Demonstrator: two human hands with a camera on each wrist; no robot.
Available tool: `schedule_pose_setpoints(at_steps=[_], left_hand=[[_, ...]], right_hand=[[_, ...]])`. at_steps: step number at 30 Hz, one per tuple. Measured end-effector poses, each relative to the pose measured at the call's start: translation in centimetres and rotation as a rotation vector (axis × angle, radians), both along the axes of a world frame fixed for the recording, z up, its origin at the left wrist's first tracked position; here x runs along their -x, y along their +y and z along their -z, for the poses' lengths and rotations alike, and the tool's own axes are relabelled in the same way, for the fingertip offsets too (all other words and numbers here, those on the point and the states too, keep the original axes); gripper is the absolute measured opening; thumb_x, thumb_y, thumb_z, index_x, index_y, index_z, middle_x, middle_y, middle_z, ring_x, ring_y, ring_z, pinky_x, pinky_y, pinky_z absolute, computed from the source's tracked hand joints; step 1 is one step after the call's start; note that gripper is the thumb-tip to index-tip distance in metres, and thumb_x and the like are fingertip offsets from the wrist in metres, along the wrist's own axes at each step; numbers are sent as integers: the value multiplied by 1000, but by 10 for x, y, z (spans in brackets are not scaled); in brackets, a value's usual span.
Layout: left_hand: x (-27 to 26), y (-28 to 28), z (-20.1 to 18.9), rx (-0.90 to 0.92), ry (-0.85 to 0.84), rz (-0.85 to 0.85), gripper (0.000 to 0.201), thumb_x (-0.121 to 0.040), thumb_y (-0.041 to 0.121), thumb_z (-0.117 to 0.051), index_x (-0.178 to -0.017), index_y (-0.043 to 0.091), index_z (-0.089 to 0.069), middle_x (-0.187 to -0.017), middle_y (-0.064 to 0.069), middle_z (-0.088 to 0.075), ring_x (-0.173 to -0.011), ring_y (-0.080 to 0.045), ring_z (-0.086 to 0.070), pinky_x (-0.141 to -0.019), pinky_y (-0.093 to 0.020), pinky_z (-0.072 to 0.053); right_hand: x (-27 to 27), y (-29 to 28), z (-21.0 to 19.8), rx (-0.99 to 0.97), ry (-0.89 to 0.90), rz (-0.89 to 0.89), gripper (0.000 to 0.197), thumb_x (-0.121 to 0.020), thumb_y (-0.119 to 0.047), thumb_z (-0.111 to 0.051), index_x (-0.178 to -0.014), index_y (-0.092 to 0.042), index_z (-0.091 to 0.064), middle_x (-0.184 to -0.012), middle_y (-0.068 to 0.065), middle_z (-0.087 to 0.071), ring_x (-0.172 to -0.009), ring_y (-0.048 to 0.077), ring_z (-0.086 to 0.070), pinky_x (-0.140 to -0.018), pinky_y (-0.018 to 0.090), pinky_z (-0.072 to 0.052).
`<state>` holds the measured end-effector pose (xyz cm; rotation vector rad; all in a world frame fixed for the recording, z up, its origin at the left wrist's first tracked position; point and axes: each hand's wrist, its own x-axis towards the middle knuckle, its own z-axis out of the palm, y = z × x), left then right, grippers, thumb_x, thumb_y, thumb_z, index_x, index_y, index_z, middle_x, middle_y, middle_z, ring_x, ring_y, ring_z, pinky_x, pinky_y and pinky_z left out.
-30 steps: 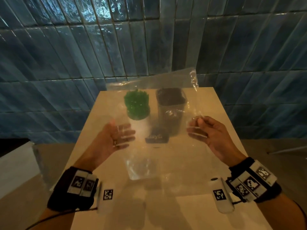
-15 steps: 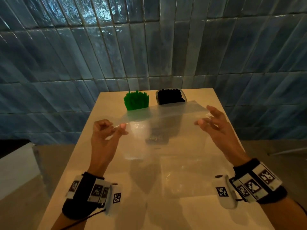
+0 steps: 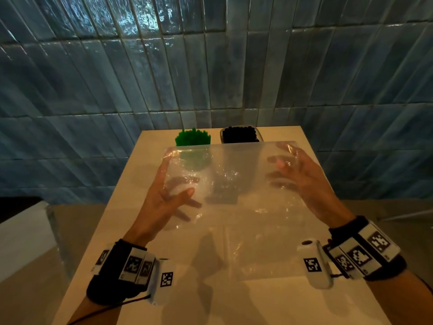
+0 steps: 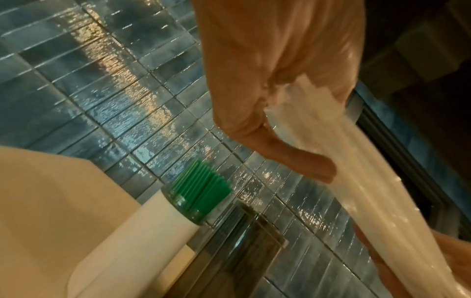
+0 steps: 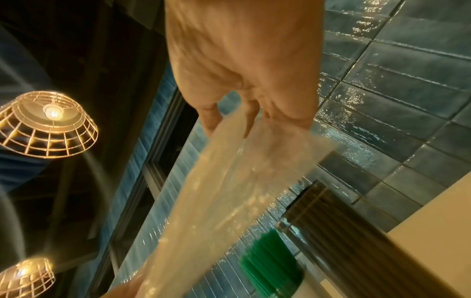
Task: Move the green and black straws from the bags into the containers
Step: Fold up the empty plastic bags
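Green straws stand in a container at the table's far edge, and black straws fill a clear container to their right. Between them and me, both hands hold an empty clear bag stretched out nearly flat above the table. My left hand holds the bag's left side, thumb on top and spread fingers showing through the plastic. My right hand holds its right side near the far corner. The left wrist view shows the bag bunched between thumb and fingers. In the right wrist view the bag runs off my fingers.
A second clear bag lies flat on the beige table under my hands. A blue tiled wall rises right behind the containers. The floor drops away past the table's left and right edges.
The bag has gone from hanging upright in front of the containers to lying nearly flat. Both hands moved forward, and my left fingers have spread out from a tight pinch.
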<state>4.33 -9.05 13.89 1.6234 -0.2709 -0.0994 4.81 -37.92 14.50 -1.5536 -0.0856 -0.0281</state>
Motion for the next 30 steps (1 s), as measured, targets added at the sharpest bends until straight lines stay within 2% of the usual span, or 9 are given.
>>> schedule_pose_setpoints(at_steps=[3,6,8,11,14,18,23,28,30], left_hand=[[-1,3,11,8,42,-23,90,-81,15,-60,-146,44,-4,-116,1,-66,-77,-25,-67,-50,-34,-54],[-3,0,18,1,74,-38,92,-79,16,-61,-143,50,-3,-115,1,-66,-73,-23,-67,-48,-30,-54],[-5,-4,25,6,102,-64,91,-81,13,-62,-141,50,-5,-114,1,-67,-72,-20,-68,-47,-29,-53],[-8,-9,39,52,185,-119,92,-84,7,-63,-144,47,-7,-114,0,-67,-74,-20,-69,-47,-29,-53],[-6,-13,48,12,283,-86,92,-82,14,-66,-144,49,-7,-117,0,-65,-83,-22,-70,-50,-32,-55],[1,-19,58,-144,484,161,94,-71,17,-75,-138,47,-16,-116,-2,-65,-88,-26,-70,-51,-29,-52],[-10,-35,75,-250,405,196,62,-77,7,-74,-131,22,-49,-99,-5,-71,-80,-22,-70,-62,-26,-54],[-7,-58,110,-325,480,315,46,-79,11,-73,-120,24,-55,-67,-3,-69,-62,-19,-67,-59,-26,-53],[2,-66,127,-401,503,384,40,-83,13,-69,-119,24,-55,-72,-1,-69,-64,-16,-67,-59,-25,-55]], right_hand=[[6,-1,13,42,134,-8,85,-62,-50,-74,-137,-38,-34,-133,6,-53,-103,24,-65,-79,41,-57],[12,-2,21,-104,285,2,113,-50,-40,-86,-142,-29,-21,-127,11,-55,-87,24,-70,-64,31,-58],[19,-2,19,-84,399,34,95,-67,-25,-74,-145,-23,-18,-123,11,-60,-84,21,-70,-59,27,-56],[30,-9,26,78,537,-34,62,-77,-29,-66,-132,-16,-41,-105,3,-70,-84,17,-71,-61,28,-55],[36,-19,40,129,555,-27,30,-88,-17,-60,-118,-15,-52,-95,6,-71,-77,19,-71,-54,28,-53],[40,-34,57,183,446,120,19,-90,-12,-58,-109,-12,-55,-92,15,-68,-67,24,-68,-46,27,-50],[39,-58,74,257,343,276,6,-89,-12,-59,-95,-11,-59,-81,8,-69,-46,14,-59,-41,23,-48],[45,-82,107,519,416,319,11,-88,-21,-63,-79,-15,-62,-66,6,-69,-40,13,-54,-42,24,-45],[55,-90,128,561,503,294,14,-85,-17,-67,-73,-12,-62,-60,9,-67,-37,12,-52,-40,22,-43]])
